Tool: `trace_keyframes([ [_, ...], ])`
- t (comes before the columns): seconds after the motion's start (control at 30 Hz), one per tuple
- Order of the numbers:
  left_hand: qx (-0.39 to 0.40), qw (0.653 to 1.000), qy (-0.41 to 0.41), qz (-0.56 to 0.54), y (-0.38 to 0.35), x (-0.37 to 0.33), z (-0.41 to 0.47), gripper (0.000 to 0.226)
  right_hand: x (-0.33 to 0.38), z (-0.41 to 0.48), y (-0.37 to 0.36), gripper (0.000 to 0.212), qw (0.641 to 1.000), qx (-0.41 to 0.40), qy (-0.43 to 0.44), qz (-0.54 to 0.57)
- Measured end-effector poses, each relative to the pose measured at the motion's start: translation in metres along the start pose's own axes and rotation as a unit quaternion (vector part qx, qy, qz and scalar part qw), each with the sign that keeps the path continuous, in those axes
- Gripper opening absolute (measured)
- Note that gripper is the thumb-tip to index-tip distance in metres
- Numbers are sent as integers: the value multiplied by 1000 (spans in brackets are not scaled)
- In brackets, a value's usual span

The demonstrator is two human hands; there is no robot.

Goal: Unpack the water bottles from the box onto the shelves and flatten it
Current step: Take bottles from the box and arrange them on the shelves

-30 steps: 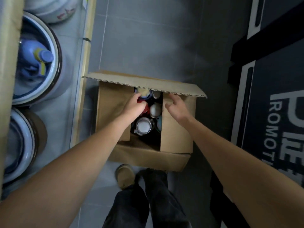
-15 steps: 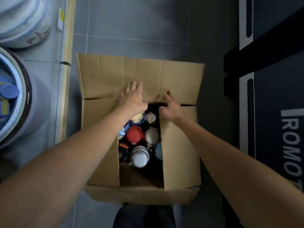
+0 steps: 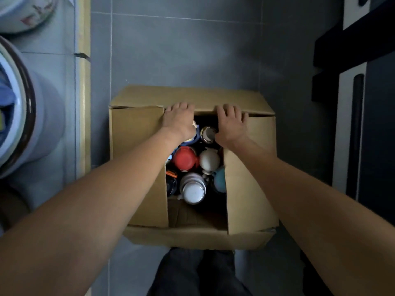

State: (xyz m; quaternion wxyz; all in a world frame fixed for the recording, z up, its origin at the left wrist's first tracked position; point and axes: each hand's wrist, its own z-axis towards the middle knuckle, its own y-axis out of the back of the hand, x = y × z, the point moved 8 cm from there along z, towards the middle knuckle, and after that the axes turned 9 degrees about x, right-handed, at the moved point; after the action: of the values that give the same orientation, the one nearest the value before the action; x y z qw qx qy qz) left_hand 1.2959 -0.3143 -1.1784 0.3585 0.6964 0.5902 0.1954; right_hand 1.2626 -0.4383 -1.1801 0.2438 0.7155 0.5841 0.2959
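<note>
a brown cardboard box (image 3: 136,163) stands on the grey tiled floor (image 3: 181,50), its top open and its two side flaps lying inward over the opening. the left grip (image 3: 179,120) and the right grip (image 3: 232,124) sit side by side at the box's far rim, each with fingers bent over the fold of the far flap (image 3: 192,97), which tilts outward away from the person. inside the box the water bottles stand upright and packed close: a red-lidded bottle (image 3: 184,158) in the middle, a pale round-lidded one (image 3: 209,160) touching it, a white-capped bottle (image 3: 193,190) nearer the person, a teal one (image 3: 220,181) half under the right flap, and a metal-topped one (image 3: 208,133) just beside the right grip. any lettering on the lids is too blurred to read. left of the box runs a pale wooden shelf edge (image 3: 83,103), with big bowls (image 3: 47,116) beyond it.
</note>
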Motion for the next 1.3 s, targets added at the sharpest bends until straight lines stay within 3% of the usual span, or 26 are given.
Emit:
trace_keyframes([
  [0.1,16,1000,-5,-16,-3,-5,-24,70,-3,-29,-3,95,999,-6,-28,19],
  [0.17,45,998,-8,-42,-11,-10,-43,76,-5,-49,3,96,999,-25,-21,41],
  [0.37,84,996,-11,-37,-27,-44,-100,71,-47,-143,34,75,991,-120,-34,43],
  [0.5,112,993,-22,-25,-31,-83,-122,73,-111,-199,32,54,984,-128,-121,37],
  [0.57,117,992,-40,-23,-33,-111,-126,73,-137,-215,27,57,979,-123,-159,29],
  [0.67,112,990,-72,-38,-39,-160,-127,70,-165,-216,10,79,976,-86,-197,14],
  [0.73,106,989,-86,-63,-46,-186,-124,65,-182,-211,-9,87,968,-51,-241,44],
  [0.83,82,990,-94,-68,-57,-204,-116,62,-202,-199,-50,80,947,6,-278,159],
  [0.9,80,991,-92,-50,-70,-198,-111,65,-199,-182,-86,84,933,83,-241,254],
  [0.97,83,993,-79,-26,-84,-180,-106,68,-185,-165,-109,87,936,117,-188,275],
  [1.13,99,994,-38,11,-106,-121,-105,71,-164,-141,-128,108,920,62,-160,352],
  [1.23,122,992,-18,21,-111,-92,-112,75,-163,-140,-123,105,929,43,-183,319],
  [1.3,179,983,24,30,-118,-67,-120,82,-156,-144,-115,102,935,27,-204,288],
])
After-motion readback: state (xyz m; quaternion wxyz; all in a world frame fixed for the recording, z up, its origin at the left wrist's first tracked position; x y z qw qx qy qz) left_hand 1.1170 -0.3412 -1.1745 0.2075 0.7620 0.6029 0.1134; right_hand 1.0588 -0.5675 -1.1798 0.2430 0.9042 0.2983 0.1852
